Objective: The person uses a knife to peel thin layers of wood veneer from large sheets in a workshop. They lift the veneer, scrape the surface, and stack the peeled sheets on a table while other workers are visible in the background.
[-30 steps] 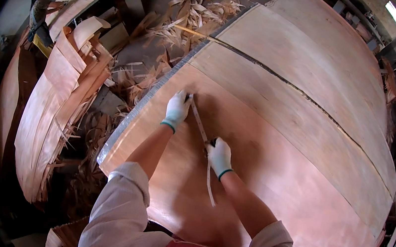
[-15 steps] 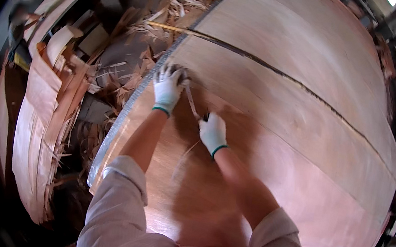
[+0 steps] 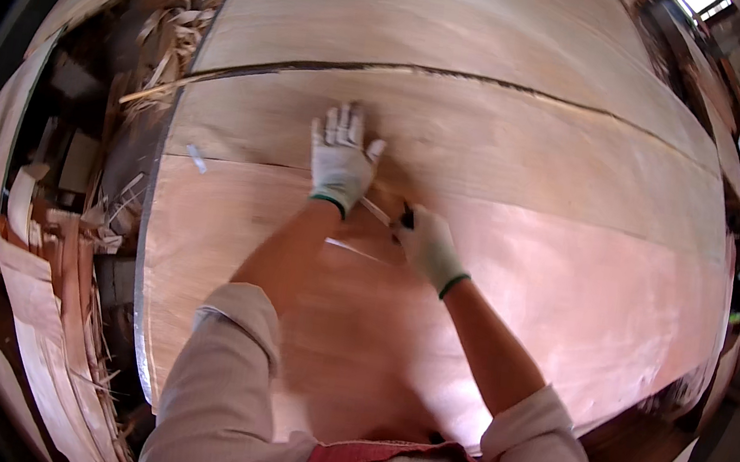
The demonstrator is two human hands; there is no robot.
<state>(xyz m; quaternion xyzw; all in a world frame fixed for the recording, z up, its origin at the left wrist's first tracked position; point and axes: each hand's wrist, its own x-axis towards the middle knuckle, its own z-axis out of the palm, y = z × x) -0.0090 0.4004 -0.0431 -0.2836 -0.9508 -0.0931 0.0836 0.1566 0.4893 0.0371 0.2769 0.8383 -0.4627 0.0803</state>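
My left hand [image 3: 342, 164], in a white glove with a green cuff, presses flat on a large sheet of wood veneer [image 3: 281, 341], fingers spread. It lies near the seam between a paler sheet and a pinker one. My right hand [image 3: 431, 246], gloved alike, is closed around a small dark tool [image 3: 406, 217], mostly hidden by the fingers; I cannot make out its kind. A narrow pale strip [image 3: 376, 210] runs from the tool towards my left wrist. Just below lies a thin white strip [image 3: 353, 249]. A short white piece of tape [image 3: 197, 159] sits across the seam at left.
A long dark gap with ragged edges [image 3: 419, 70] crosses the veneer beyond my hands, with a thin wood strip [image 3: 150, 94] sticking out at left. Stacked, splintered veneer [image 3: 38, 300] stands on the left. Curled wood scraps [image 3: 176, 33] lie at the far left.
My view has swung round, so the sheet's left edge sits farther left. My left hand has gone from bent fingers at that edge to flat and spread, farther in along the seam. My right hand keeps its grip.
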